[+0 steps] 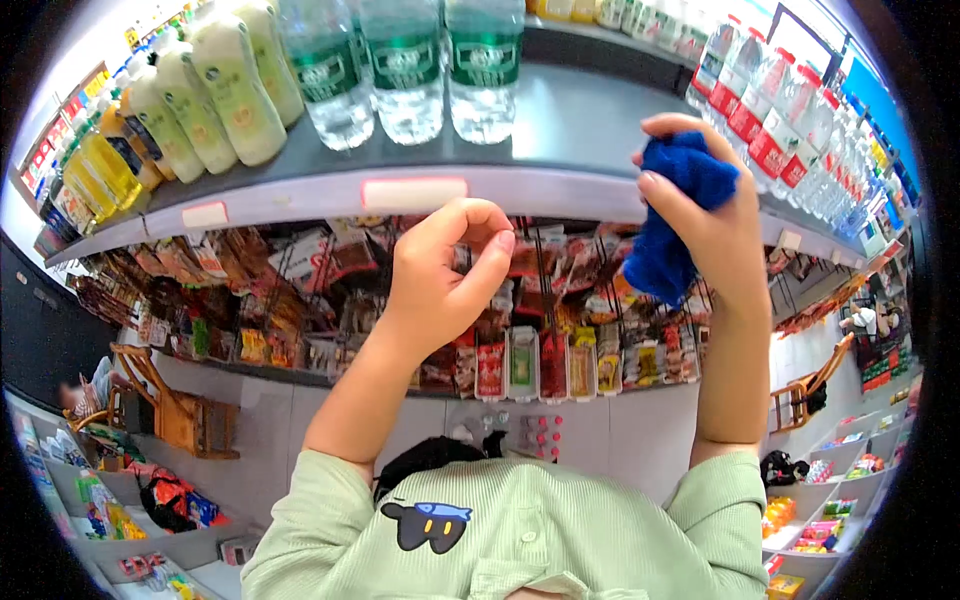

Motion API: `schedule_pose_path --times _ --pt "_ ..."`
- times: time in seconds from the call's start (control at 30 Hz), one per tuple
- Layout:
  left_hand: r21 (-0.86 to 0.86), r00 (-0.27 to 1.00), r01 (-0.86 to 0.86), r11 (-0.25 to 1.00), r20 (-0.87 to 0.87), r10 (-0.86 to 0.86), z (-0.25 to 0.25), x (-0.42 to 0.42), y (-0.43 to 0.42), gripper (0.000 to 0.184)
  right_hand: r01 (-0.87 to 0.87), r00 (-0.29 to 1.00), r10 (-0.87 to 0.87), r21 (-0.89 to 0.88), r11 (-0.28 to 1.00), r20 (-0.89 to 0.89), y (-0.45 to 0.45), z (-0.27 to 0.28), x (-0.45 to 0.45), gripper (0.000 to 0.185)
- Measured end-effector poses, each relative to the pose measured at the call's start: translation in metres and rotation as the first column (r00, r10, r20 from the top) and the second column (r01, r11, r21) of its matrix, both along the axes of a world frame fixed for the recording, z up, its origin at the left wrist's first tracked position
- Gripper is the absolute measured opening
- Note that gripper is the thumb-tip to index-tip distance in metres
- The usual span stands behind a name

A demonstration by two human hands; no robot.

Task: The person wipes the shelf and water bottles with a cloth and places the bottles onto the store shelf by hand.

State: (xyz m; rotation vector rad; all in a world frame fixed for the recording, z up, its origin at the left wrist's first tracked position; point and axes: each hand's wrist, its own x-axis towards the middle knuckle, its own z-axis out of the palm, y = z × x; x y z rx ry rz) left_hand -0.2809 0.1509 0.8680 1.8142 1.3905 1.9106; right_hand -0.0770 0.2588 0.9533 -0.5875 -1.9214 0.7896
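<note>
My right hand [705, 205] grips a crumpled blue cloth [664, 245] at the shelf's front edge, beside the red-capped bottles [778, 140]. Part of the cloth hangs below the fingers. My left hand [455, 260] is raised in front of the shelf edge, fingers curled towards the thumb, with nothing visible between them. Behind it, three clear water bottles with green labels [403, 62] stand upright on the dark shelf [580, 115]. A blank price tag [414, 193] is on the edge just above my left hand.
Pale green bottles [235, 90] and yellow bottles [104, 170] line the shelf's left part. Packaged snacks [340, 250] hang underneath. Wooden chairs [195, 415] stand on the floor at both sides. A seated person [98, 388] is at the far left.
</note>
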Motion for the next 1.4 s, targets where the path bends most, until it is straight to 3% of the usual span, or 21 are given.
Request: schedule_pose_path --times 0.07,0.1,0.2,0.27,0.37,0.47,0.53,0.67,0.77,0.83,0.87,0.93,1.03,1.1,1.17,1.2,1.23,1.27,1.3,1.33,1.4 --pt "-0.146 0.997 0.041 0.988 -0.057 -0.049 -0.018 0.004 -0.004 0.005 -0.049 0.992 0.064 -0.130 0.990 0.109 -0.014 -0.015 0.029 0.033" --pt "-0.211 0.995 0.100 0.972 0.037 -0.094 -0.036 0.007 -0.002 0.006 -0.037 0.980 0.062 -0.135 0.990 0.188 -0.012 -0.032 0.045 0.035" --pt "-0.387 0.918 0.312 0.868 0.359 -0.169 -0.082 0.024 0.002 0.008 -0.010 0.958 0.116 -0.372 0.928 0.264 -0.015 -0.082 0.084 0.036" --pt "-0.461 0.902 0.337 0.821 0.408 -0.140 -0.131 0.035 0.005 0.009 0.064 0.927 0.145 -0.525 0.849 0.347 -0.011 -0.123 0.114 0.041" --pt "-0.669 0.878 0.357 0.652 0.479 0.012 -0.190 0.064 -0.002 0.016 0.119 0.922 0.181 -0.697 0.707 0.341 -0.014 -0.201 0.158 0.046" --pt "-0.705 0.851 0.417 0.573 0.524 0.025 -0.258 0.094 -0.018 0.018 0.197 0.898 0.213 -0.785 0.588 0.385 -0.023 -0.279 0.199 0.048" --pt "-0.732 0.848 0.436 0.524 0.529 0.033 -0.294 0.117 -0.030 0.019 0.202 0.906 0.255 -0.875 0.440 0.337 -0.031 -0.333 0.222 0.049" --pt "-0.825 0.794 0.453 0.337 0.546 0.268 -0.366 0.159 -0.058 0.020 0.186 0.910 0.301 -0.929 0.319 0.286 -0.053 -0.426 0.249 0.048" --pt "-0.872 0.784 0.436 0.223 0.489 0.381 -0.417 0.181 -0.079 0.018 0.217 0.941 0.242 -0.970 0.113 0.238 -0.068 -0.488 0.250 0.049" --pt "-0.859 0.680 0.476 0.188 0.495 0.541 -0.453 0.191 -0.092 0.019 0.203 0.956 0.203 -0.977 0.060 0.211 -0.079 -0.531 0.249 0.039" --pt "-0.865 0.692 0.474 0.165 0.482 0.538 -0.470 0.191 -0.100 0.019 0.193 0.965 0.173 -0.981 0.033 0.196 -0.083 -0.555 0.247 0.031" --pt "-0.909 0.756 0.416 0.037 0.368 0.541 -0.500 0.189 -0.111 0.019 0.228 0.951 0.218 -0.973 -0.023 0.218 -0.091 -0.608 0.245 0.031" --pt "-0.921 0.796 0.388 -0.036 0.315 0.517 -0.538 0.183 -0.108 0.022 0.290 0.942 0.211 -0.950 -0.119 0.261 -0.097 -0.656 0.231 0.039" --pt "-0.925 0.831 0.372 -0.078 0.295 0.472 -0.568 0.178 -0.097 0.022 0.230 0.973 0.076 -0.956 -0.183 0.220 -0.094 -0.659 0.217 0.032" --pt "-0.943 0.898 0.300 -0.144 0.228 0.376 -0.620 0.175 -0.073 0.024 0.118 0.991 -0.039 -0.964 -0.236 0.131 -0.106 -0.722 0.206 0.040" --pt "-0.985 0.985 0.169 -0.032 0.168 0.040 -0.667 0.151 -0.074 0.025 0.016 0.992 -0.120 -0.971 -0.239 0.046 -0.105 -0.729 0.201 0.049" --pt "-0.991 0.957 0.083 0.103 0.050 -0.287 -0.739 0.130 -0.087 0.027 -0.045 0.991 -0.135 -0.971 -0.234 -0.013 -0.103 -0.753 0.194 0.065" --pt "-0.993 0.957 0.082 0.083 0.055 -0.285 -0.755 0.134 -0.075 0.027 -0.045 0.991 -0.134 -0.966 -0.253 -0.011 -0.103 -0.785 0.186 0.065" --pt "-0.999 0.984 0.024 0.048 0.015 -0.178 -0.724 0.145 -0.048 0.027 -0.024 0.993 -0.119 -0.974 -0.225 0.003 -0.101 -0.788 0.180 0.066" --pt "-0.999 0.997 -0.032 -0.014 -0.031 -0.077 -0.736 0.153 -0.040 0.027 -0.006 0.994 -0.109 -0.976 -0.216 0.018 -0.112 -0.820 0.173 0.068" --pt "-0.999 0.996 -0.027 -0.036 -0.024 -0.083 -0.759 0.155 -0.030 0.032 -0.023 0.991 -0.136 -0.966 -0.256 0.013 -0.109 -0.831 0.160 0.067"
